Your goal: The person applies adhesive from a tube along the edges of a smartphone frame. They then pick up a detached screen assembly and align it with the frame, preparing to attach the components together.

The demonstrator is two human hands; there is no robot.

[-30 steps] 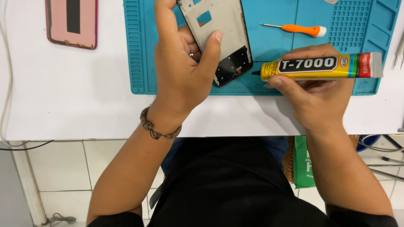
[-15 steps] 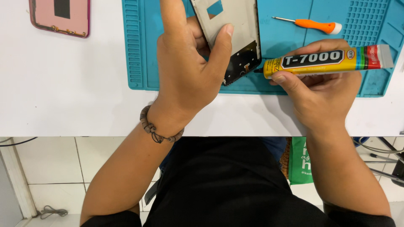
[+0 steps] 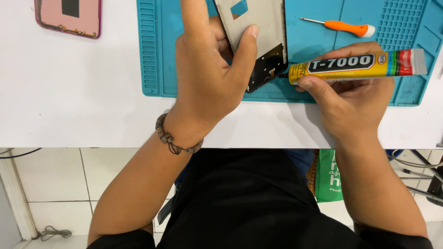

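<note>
The left hand [image 3: 207, 78] is clamped on a phone frame [image 3: 258, 34], thumb pressed flat on its pale grey face and fingers wrapped behind, holding it tilted above the teal work mat [image 3: 318, 41] near the top of the view. The frame's lower end is dark, with small parts showing, though from here I can't quite make out what they are. The right hand [image 3: 353, 103] is closed around a yellow glue tube [image 3: 357, 64], which lies level, its black nozzle pointing toward nine o'clock and meeting the frame's lower right edge. The tube's crimped silver tail points to three o'clock.

At one o'clock from the tube, an orange-handled screwdriver [image 3: 339, 26] lies on the mat, well apart from both hands. Far off at ten o'clock, a pink phone back cover [image 3: 69, 16] rests on the white bench [image 3: 69, 92], off the mat. A beaded bracelet [image 3: 173, 138] circles the left wrist at the bench's near edge.
</note>
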